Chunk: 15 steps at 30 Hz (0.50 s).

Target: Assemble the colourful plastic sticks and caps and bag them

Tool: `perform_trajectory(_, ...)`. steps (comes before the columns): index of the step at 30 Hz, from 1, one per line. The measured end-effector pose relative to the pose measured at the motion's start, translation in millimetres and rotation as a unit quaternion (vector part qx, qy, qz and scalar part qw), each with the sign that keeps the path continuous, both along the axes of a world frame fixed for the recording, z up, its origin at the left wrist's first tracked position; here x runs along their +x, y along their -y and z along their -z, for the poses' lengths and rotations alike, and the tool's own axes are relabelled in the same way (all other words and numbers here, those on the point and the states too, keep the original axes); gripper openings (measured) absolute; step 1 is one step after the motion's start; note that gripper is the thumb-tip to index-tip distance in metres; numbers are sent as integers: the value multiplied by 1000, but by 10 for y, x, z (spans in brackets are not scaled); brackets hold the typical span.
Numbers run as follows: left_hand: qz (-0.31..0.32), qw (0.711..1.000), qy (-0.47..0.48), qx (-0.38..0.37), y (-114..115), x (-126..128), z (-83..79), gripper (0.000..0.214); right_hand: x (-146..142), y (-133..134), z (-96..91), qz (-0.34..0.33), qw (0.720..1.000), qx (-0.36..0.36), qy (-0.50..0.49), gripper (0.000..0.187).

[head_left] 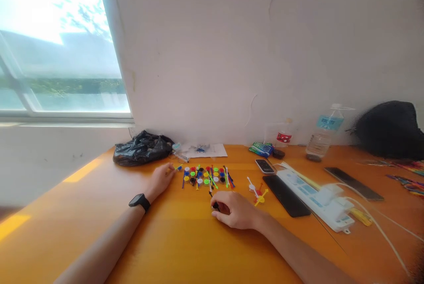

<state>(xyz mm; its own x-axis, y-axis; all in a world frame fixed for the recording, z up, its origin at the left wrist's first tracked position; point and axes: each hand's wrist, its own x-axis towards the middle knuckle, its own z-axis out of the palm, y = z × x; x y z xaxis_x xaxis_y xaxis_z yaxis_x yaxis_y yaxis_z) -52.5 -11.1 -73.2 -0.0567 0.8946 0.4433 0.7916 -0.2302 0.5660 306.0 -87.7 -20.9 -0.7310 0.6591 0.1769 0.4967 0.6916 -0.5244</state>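
Note:
My right hand (233, 209) is low over the table, thumb and fingers closed on a black plastic arrow spinner (215, 205) whose pointed end sticks out past the fingertips. Farther back on the left, my left hand (161, 181) rests at the table with its fingers drawn together. A small blue and yellow piece (179, 168) shows at those fingertips; its shape is too small to make out. Between the hands and behind them lie rows of coloured round caps (206, 182) with several arrow-shaped sticks (226, 176) across them. White, red and yellow arrow spinners (261, 197) lie right of my right hand.
A black plastic bag (143, 148) and a paper sheet (215, 150) lie along the wall. To the right are a black phone (286, 195), a white power strip (313, 195) with cables, a small white device (264, 166), bottles (319, 142) and a dark bag (389, 129).

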Motion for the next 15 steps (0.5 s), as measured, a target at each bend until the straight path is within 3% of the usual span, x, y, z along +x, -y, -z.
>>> perform_trajectory(11,-19,999,-39,14,121,78,-141,13,10,-8,9,0,1000,4,-1,12)
perform_trajectory(15,39,998,-32,33,328,327,-308,18,23,-51,51,32,999,26,13,6)
